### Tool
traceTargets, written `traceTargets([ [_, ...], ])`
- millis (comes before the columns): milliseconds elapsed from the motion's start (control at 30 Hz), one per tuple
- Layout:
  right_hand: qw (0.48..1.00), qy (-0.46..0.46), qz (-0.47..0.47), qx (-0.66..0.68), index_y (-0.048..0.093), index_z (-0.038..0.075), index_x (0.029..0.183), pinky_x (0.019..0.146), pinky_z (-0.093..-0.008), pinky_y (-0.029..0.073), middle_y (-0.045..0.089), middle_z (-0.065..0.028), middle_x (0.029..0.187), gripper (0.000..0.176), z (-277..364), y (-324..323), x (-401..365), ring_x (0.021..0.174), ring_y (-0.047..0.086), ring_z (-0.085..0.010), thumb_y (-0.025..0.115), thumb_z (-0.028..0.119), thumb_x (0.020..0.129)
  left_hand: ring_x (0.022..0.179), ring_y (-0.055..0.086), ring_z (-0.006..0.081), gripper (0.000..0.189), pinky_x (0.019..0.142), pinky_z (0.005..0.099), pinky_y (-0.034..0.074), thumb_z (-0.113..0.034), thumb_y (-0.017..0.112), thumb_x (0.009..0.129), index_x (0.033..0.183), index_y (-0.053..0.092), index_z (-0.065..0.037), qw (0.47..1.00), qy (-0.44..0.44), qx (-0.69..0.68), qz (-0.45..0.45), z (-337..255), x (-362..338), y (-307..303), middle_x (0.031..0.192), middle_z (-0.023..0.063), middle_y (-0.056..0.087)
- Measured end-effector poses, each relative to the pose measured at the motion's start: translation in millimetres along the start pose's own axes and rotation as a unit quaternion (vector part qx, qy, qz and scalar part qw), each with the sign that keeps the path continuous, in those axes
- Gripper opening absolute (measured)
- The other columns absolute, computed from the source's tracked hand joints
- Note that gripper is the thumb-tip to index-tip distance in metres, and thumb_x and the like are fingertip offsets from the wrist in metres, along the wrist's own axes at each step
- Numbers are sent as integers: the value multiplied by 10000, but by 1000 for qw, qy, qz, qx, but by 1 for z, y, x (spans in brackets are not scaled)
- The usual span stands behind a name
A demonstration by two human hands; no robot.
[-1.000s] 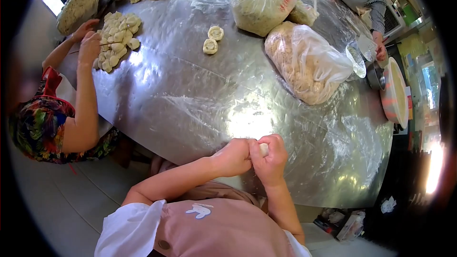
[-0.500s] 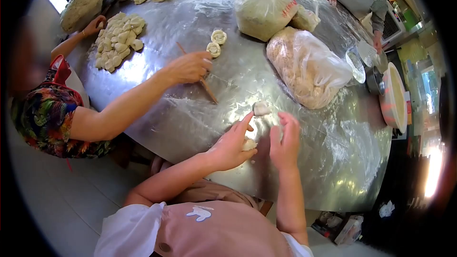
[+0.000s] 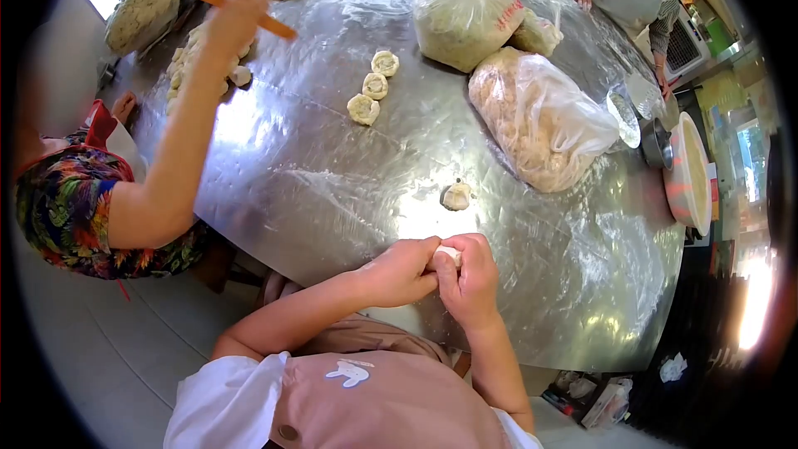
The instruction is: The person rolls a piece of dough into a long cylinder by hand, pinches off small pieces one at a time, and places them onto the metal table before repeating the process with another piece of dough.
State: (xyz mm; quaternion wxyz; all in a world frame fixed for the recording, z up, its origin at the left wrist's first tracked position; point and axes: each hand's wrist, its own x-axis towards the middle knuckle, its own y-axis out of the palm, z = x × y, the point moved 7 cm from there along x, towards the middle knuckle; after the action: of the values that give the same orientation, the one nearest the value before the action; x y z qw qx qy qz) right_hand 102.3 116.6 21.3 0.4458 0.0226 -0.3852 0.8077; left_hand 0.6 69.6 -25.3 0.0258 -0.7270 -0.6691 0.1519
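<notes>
Close to the near edge of the steel table, my left hand (image 3: 404, 273) and my right hand (image 3: 468, 281) meet around a small piece of dough (image 3: 450, 254). Both hands are closed on it, with fingertips pressed together, and most of the piece is hidden by my fingers. Just beyond them a filled-looking dough lump (image 3: 456, 195) rests on the metal surface. To the left, a co-worker's hand (image 3: 235, 23) holds a wooden rolling pin (image 3: 278, 27) up above the table. Three round dough pieces (image 3: 374, 86) lie in a slanting row in the middle.
Plastic bags of filling (image 3: 465, 25) and of a brownish mass (image 3: 532, 120) stand at centre right. Small dough pieces (image 3: 176, 66) are heaped at left, beside a large bowl (image 3: 145, 17). Bowls (image 3: 688, 168) line the right edge. Another person (image 3: 623, 0) stands at far right.
My hands have come together around the dough piece, which was in my left hand. The co-worker's arm has lifted the rolling pin up and left, and a third dough round now shows in the row.
</notes>
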Motion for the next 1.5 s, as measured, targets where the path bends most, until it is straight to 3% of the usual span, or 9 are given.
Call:
traceTargets([
  [467,988,74,-114,-78,619,38,889,650,-383,505,605,-109,823,251,-63,0,11,727,623,-300,806,195,829,855,621,468,194,742,501,491,-184,509,994,1066,592,-23,984,73,14,164,-24,-28,26,936,268,646],
  [633,997,27,-66,-31,613,34,1175,794,-376,514,595,-145,1154,346,-67,-5,27,938,622,-268,716,244,920,864,620,469,400,781,515,482,-229,515,1018,1362,434,-39,996,-54,62,28,6,-8,9,899,275,651],
  [733,979,181,-86,42,565,35,1292,877,-371,501,528,-149,1328,403,-86,-17,9,1054,598,-251,662,237,957,869,625,473,567,777,524,484,-219,525,1008,1493,292,-39,994,-83,74,-16,16,-10,7,876,277,653],
  [867,952,287,71,85,586,26,1252,826,-355,522,659,-137,1090,330,-61,-19,-24,921,654,-234,607,224,990,894,633,469,742,792,526,485,-130,591,936,1552,191,-23,994,-48,71,-73,14,-1,22,887,268,660],
  [933,977,185,77,70,596,27,1229,777,-335,528,678,-120,950,295,-52,1,-44,820,663,-204,584,209,997,897,632,474,831,824,533,493,-34,600,846,1560,175,-29,998,11,34,-54,1,10,40,994,286,660],
  [1000,957,277,31,78,617,25,1194,791,-340,529,680,-126,955,262,-55,-11,-61,843,669,-214,574,194,998,1001,618,443,808,876,498,498,-60,637,836,1544,249,-35,996,-54,10,64,-8,12,50,1127,274,627],
  [1133,902,427,-63,16,634,12,1164,832,-361,523,677,-152,986,245,-103,-70,-104,921,662,-234,581,175,989,1181,539,366,751,951,454,461,-188,746,803,1482,432,-115,951,124,247,-137,-13,26,15,1303,201,537],
  [1233,922,312,-133,-188,602,6,1225,986,-410,463,596,-186,1228,316,-127,-120,-122,1140,581,-308,623,134,937,1136,565,331,672,944,504,436,-324,753,834,1446,483,-258,871,146,387,-264,-4,50,-13,1306,167,557],
  [1500,953,184,-52,-234,572,20,1260,1105,-488,367,479,-203,1407,446,-101,-69,-48,1301,456,-397,720,109,849,1030,597,339,226,830,451,498,-210,599,916,1107,580,-90,917,140,346,-142,37,92,-26,1051,152,593],
])
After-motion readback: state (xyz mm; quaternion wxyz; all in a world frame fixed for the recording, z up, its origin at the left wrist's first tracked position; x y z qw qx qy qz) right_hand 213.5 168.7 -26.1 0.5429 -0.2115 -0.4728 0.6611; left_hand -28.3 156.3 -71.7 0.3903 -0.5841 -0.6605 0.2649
